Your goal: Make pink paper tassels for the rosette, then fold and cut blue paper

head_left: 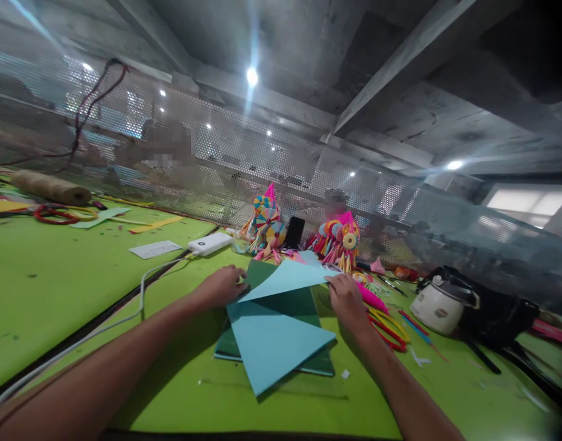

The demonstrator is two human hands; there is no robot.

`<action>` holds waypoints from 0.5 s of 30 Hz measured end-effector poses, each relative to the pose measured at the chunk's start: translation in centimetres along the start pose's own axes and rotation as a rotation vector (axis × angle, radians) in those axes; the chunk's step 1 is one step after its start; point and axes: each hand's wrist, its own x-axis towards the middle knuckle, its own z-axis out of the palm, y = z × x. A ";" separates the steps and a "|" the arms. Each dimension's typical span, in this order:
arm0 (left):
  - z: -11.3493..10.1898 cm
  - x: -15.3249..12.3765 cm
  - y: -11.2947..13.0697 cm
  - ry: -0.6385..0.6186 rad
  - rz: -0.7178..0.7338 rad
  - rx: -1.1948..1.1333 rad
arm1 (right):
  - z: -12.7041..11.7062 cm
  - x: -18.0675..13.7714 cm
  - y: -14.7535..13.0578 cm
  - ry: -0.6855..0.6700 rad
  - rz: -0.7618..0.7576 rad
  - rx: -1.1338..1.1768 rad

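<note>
A light-blue sheet of paper (285,278) is raised at a slant above a dark green folder or board (320,364). My right hand (348,300) pinches its right corner. At the sheet's left end, my left hand (223,285) has curled fingers, which seem to hold the corner by the green edge; the exact grip is partly hidden. Below the raised sheet, another light-blue paper piece (276,343), pointed at the front and right, lies over the green board. Whether the two blue parts are one folded sheet, I cannot tell.
Tasselled colourful ornaments (268,220) and a dark phone (294,233) stand behind the papers. A white power bank (210,244) with a cable (143,288) lies left. Right are scissors (389,327), a white pot (441,304) and a black bag (492,318). A perforated screen (217,165) runs behind.
</note>
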 end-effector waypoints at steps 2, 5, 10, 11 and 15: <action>-0.3 0.1 -0.2 -0.038 -0.036 -0.024 | -0.3 0.0 0.6 0.046 -0.005 0.049; -0.8 0.1 0.0 -0.095 -0.098 -0.066 | -0.5 0.0 0.7 0.062 -0.031 0.218; -1.7 -0.1 0.4 -0.097 -0.138 -0.048 | -0.9 0.0 -0.5 0.087 -0.041 0.457; -1.9 -0.2 0.4 -0.098 -0.145 -0.046 | -1.0 0.0 -0.9 0.084 -0.050 0.461; -2.2 -0.4 0.6 -0.131 -0.150 -0.029 | -1.4 -0.1 -2.6 0.058 -0.142 0.418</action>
